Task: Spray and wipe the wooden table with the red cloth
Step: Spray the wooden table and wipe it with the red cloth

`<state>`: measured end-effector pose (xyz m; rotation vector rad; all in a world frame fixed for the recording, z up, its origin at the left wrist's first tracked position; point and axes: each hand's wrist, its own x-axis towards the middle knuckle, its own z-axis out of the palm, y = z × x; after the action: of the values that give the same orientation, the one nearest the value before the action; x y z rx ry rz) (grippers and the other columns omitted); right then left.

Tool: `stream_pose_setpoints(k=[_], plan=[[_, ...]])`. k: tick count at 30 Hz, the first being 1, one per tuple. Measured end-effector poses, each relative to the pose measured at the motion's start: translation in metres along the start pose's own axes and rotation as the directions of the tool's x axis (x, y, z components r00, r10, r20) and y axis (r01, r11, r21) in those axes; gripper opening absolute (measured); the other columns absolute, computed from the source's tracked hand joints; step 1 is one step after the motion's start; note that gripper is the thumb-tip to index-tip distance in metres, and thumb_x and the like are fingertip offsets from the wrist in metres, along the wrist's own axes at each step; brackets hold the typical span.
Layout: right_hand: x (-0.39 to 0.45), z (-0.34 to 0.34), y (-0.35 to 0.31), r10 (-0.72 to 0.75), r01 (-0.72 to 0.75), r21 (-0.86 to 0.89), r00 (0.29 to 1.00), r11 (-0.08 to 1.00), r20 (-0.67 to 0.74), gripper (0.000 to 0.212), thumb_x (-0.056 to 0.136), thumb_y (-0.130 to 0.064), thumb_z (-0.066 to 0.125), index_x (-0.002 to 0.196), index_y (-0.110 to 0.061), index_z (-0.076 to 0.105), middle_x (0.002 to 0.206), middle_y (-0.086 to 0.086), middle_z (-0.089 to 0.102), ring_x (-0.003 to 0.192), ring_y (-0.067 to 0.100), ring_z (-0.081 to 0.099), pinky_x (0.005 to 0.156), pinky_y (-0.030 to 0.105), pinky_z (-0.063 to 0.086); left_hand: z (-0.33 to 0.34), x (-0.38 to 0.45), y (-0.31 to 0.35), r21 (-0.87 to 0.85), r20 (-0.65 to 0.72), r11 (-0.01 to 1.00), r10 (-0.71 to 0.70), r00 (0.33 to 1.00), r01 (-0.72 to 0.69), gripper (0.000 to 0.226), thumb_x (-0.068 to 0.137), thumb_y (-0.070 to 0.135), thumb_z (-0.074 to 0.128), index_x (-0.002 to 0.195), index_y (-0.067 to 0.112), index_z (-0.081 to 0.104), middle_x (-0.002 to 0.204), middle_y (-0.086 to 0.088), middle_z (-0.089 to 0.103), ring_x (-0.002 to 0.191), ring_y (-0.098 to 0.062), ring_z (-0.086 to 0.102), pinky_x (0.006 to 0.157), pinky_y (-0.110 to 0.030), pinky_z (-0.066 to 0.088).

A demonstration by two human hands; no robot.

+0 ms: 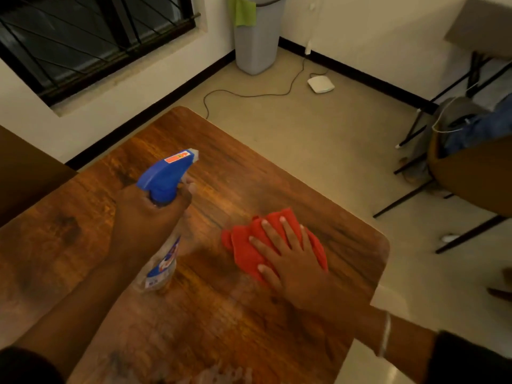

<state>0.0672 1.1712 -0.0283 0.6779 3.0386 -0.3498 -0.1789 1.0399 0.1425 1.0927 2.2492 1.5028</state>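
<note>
Left hand (151, 217) wraps neck of clear spray bottle (163, 261) – blue trigger head – above glossy, round-cornered wooden table (194, 314). Right hand (293, 261), fingers spread flat, presses crumpled red cloth (246, 250) right of bottle.

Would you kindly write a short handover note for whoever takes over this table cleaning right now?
Left hand: gripped around the spray bottle, nozzle aimed across the wooden table.
Right hand: flat, fingers spread, pressing the red cloth onto the table near its right edge.
Done: cannot tell how much is sprayed or wiped.
Left: keep spraying and wipe the whole top.
</note>
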Motion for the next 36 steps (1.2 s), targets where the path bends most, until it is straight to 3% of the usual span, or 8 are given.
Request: stream_pose_setpoints(k=[4, 8, 11, 16, 19, 24, 31, 36], plan=[[-0.046, -0.001, 0.007, -0.069, 0.073, -0.067, 0.996, 0.995, 0.06, 0.063, 0.108, -0.066, 0.024, 0.166, -0.048, 0.008, 0.178, -0.004, 0.0, 0.163, 0.034, -0.002, 0.125, 0.066, 0.002, 0.002, -0.013, 0.001, 0.007, -0.01, 1.0, -0.024, 1.0, 0.024, 0.026, 0.083, 0.038, 0.069, 0.077, 0.015, 0.06, 0.061, -0.002, 0.061, 0.052, -0.017, 0.059, 0.051, -0.022, 0.05], [0.039, -0.035, 0.039, 0.217, -0.217, -0.042, 0.976, 0.975, 0.008, 0.061, 0.108, -0.065, 0.018, 0.166, -0.046, 0.012, 0.177, -0.003, -0.002, 0.162, 0.036, -0.008, 0.125, 0.071, 0.005, 0.002, -0.03, -0.003, 0.055, 0.039, 0.996, -0.077, 0.996, 0.074, 0.048, 0.078, 0.05, 0.075, 0.075, 0.006, 0.056, 0.061, -0.017, 0.056, 0.051, -0.027, 0.056, 0.054, -0.039, 0.051], [0.064, -0.045, 0.042, 0.358, -0.359, 0.007, 0.933, 0.933, 0.022, 0.063, 0.108, -0.063, 0.021, 0.166, -0.04, 0.017, 0.177, 0.001, 0.001, 0.162, 0.039, -0.007, 0.126, 0.069, 0.002, 0.001, -0.049, -0.003, 0.127, 0.035, 0.988, -0.097, 0.995, 0.092, 0.039, 0.078, 0.046, 0.075, 0.069, 0.014, 0.054, 0.051, -0.004, 0.053, 0.044, -0.012, 0.054, 0.045, -0.023, 0.046], [-0.045, -0.012, 0.005, 0.254, -0.255, 0.009, 0.967, 0.967, 0.011, 0.059, 0.109, -0.065, 0.019, 0.165, -0.046, 0.015, 0.177, -0.005, 0.0, 0.163, 0.034, -0.007, 0.127, 0.067, 0.002, 0.012, -0.076, 0.018, 0.141, 0.109, 0.99, -0.006, 0.994, -0.009, 0.037, 0.081, 0.019, 0.076, 0.062, 0.026, 0.046, 0.047, 0.002, 0.043, 0.048, 0.004, 0.055, 0.041, -0.003, 0.038], [-0.101, -0.016, 0.027, 0.365, -0.366, 0.011, 0.93, 0.931, 0.038, 0.059, 0.109, -0.065, 0.017, 0.165, -0.047, 0.013, 0.177, -0.006, 0.002, 0.163, 0.032, -0.004, 0.127, 0.067, 0.007, 0.016, -0.084, 0.025, 0.065, 0.212, 0.997, -0.052, 0.976, 0.039, 0.028, 0.082, 0.033, 0.072, 0.067, 0.018, 0.054, 0.048, -0.006, 0.052, 0.048, -0.015, 0.06, 0.046, -0.018, 0.049], [-0.061, -0.064, 0.106, 0.671, -0.669, 0.117, 0.741, 0.734, 0.021, 0.061, 0.109, -0.058, 0.028, 0.166, -0.036, 0.021, 0.175, 0.005, 0.014, 0.16, 0.041, 0.011, 0.125, 0.068, 0.016, 0.022, -0.095, 0.031, 0.031, 0.268, 0.993, -0.12, 0.956, 0.116, 0.058, 0.066, 0.065, 0.071, 0.072, 0.009, 0.059, 0.062, -0.024, 0.06, 0.056, -0.037, 0.061, 0.055, -0.045, 0.055], [-0.11, -0.036, 0.049, 0.592, -0.592, 0.027, 0.806, 0.806, 0.003, 0.065, 0.108, -0.063, 0.02, 0.168, -0.04, 0.009, 0.177, 0.0, -0.004, 0.162, 0.038, -0.006, 0.127, 0.066, 0.002, 0.011, -0.114, 0.034, 0.012, 0.221, 0.99, -0.142, 0.965, 0.143, 0.047, 0.064, 0.059, 0.066, 0.077, 0.015, 0.054, 0.06, -0.022, 0.057, 0.05, -0.034, 0.057, 0.053, -0.051, 0.053], [-0.167, 0.005, -0.048, 0.095, -0.101, 0.034, 0.985, 0.994, 0.144, 0.068, 0.105, -0.055, 0.028, 0.166, -0.047, 0.0, 0.176, -0.003, -0.014, 0.161, 0.039, -0.016, 0.125, 0.07, -0.003, -0.012, -0.121, 0.031, -0.003, 0.239, 0.987, -0.153, 0.959, 0.158, 0.029, 0.079, 0.035, 0.072, 0.082, 0.007, 0.063, 0.065, -0.02, 0.064, 0.06, -0.037, 0.065, 0.062, -0.053, 0.057]])
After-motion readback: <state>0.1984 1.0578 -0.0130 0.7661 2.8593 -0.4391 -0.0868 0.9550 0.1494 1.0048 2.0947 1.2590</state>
